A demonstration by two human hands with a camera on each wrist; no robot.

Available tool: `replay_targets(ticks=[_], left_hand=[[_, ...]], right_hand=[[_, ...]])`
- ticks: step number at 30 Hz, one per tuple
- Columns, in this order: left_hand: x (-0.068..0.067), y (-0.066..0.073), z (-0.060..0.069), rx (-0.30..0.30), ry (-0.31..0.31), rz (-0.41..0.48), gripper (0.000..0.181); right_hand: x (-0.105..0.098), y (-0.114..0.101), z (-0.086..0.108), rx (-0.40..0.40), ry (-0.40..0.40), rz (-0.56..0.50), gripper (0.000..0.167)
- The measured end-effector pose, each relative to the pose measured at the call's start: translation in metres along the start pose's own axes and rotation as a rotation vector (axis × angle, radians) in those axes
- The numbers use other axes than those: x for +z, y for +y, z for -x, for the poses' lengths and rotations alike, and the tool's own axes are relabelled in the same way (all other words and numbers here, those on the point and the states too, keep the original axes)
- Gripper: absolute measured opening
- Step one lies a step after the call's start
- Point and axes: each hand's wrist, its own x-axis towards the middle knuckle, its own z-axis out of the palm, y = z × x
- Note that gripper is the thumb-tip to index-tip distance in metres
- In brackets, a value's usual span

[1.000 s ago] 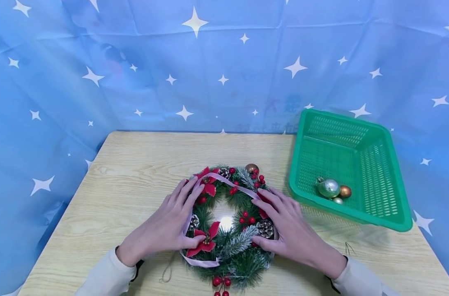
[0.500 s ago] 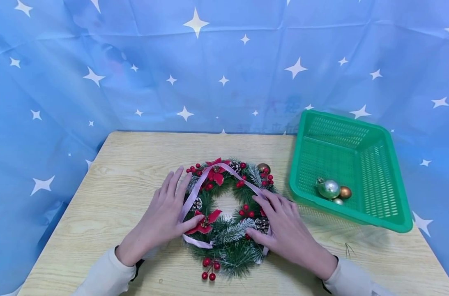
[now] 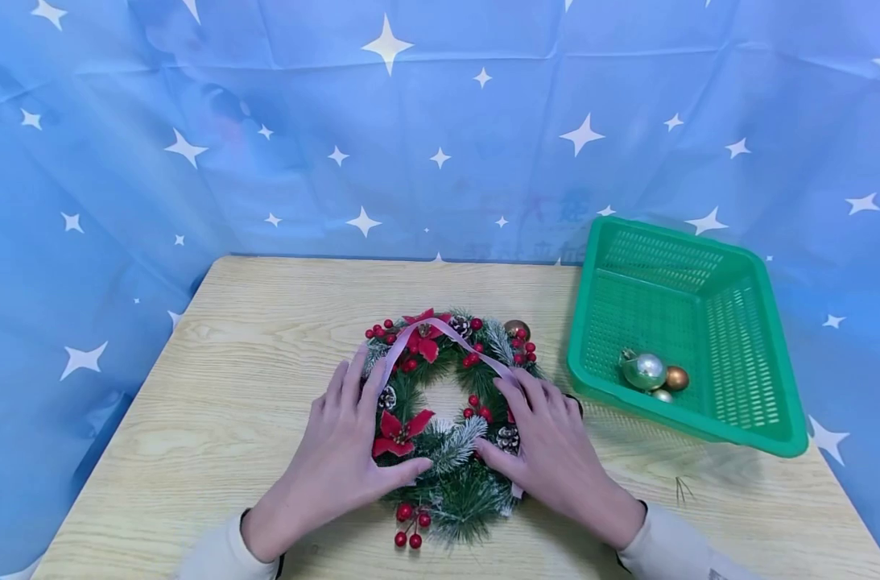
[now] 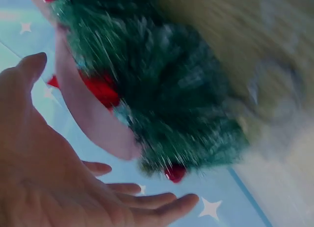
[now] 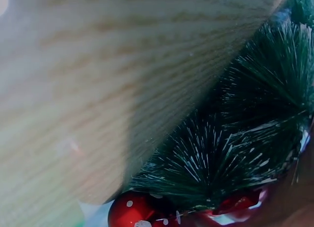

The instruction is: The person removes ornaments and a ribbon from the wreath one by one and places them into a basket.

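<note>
A green Christmas wreath (image 3: 464, 491) lies on the table, trimmed with red poinsettias (image 3: 403, 435), berries and pinecones. Across its top and down both sides runs a pale pink ribbon (image 3: 432, 324). My left hand (image 3: 331, 459) is at the wreath's left side, thumb extended over the lower greenery; the left wrist view shows its fingers spread beside the ribbon (image 4: 73, 94) and needles. On the right side rests my right hand (image 3: 555, 451), its fingertips by the ribbon and its thumb near a pinecone (image 3: 508, 439). The right wrist view shows mostly needles (image 5: 274, 79) and a red white-dotted ball (image 5: 130, 210).
A green plastic basket (image 3: 686, 412) stands at the back right, holding a silvery-green ornament (image 3: 644, 370), a copper ball (image 3: 676, 377) and a smaller pale ball (image 3: 662, 395). A brown ball (image 3: 517, 329) sits at the wreath's far edge. Thin dark strands (image 3: 682, 487) lie near the right sleeve.
The wreath shifted slightly away from me and turned a little, then stayed put. My left hand has moved right, its thumb passing from the poinsettia to the lower greenery. My right hand shifted slightly left.
</note>
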Motion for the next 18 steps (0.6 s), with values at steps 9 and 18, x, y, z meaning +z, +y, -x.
replay_targets(ticks=[9, 18], left_hand=[[0.012, 0.009, 0.003, -0.014, 0.070, -0.051, 0.138], [0.022, 0.007, -0.002, -0.027, 0.048, -0.052, 0.134]], right_hand=[[0.002, -0.001, -0.010, 0.025, 0.014, 0.005, 0.089], [0.006, -0.004, -0.019, 0.057, 0.027, -0.005, 0.089]])
